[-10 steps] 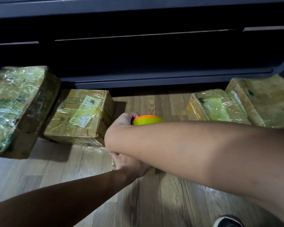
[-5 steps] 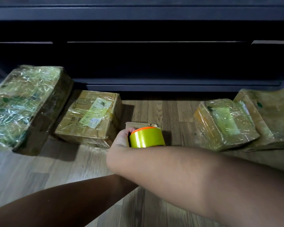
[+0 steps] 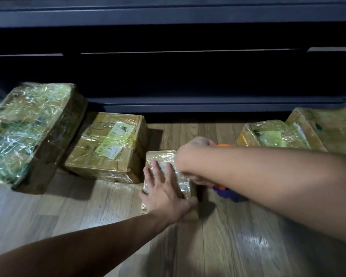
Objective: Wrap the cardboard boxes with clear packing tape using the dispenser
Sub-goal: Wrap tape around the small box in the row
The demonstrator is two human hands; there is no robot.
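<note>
Two hands are meeting over a small cardboard box (image 3: 160,155) on the floor (image 3: 228,246). The left hand (image 3: 164,188) is pressing straight, spread fingers (image 3: 155,168) onto its taped top. The right hand (image 3: 196,148) is curling round the orange-and-purple dispenser (image 3: 231,194) just right of those fingers. Beyond the fingertips, a left pair of wrapped boxes (image 3: 108,144) and a right pair of wrapped boxes (image 3: 268,134) are sitting.

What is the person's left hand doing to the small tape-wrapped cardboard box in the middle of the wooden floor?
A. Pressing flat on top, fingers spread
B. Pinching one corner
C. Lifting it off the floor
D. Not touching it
A: the left hand lies flat, fingers spread, on the small tape-wrapped cardboard box, while the right hand grips the orange-and-purple tape dispenser beside it.
</note>
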